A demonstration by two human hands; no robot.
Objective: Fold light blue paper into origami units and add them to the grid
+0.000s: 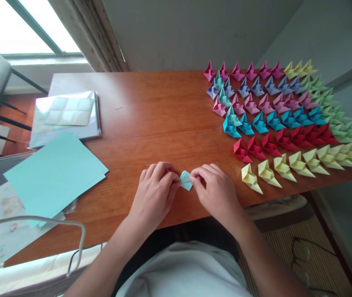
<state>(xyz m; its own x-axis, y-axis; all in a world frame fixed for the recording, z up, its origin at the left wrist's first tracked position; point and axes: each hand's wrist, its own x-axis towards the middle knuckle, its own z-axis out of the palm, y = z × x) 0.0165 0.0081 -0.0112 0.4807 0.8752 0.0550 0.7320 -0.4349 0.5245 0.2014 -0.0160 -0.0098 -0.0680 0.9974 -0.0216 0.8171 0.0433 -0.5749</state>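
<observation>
Near the front edge of the wooden surface [163,111], left of the rows of folded paper pieces [284,119]: small light-blue folded paper [186,180], pinched between both hands. Left hand [155,194] grip clenched on its left side, right hand [214,187] grip clenched on its right side. Further left of the rows, sheets of light-blue paper [55,173], overlapping a clear plastic pack [66,117].
</observation>
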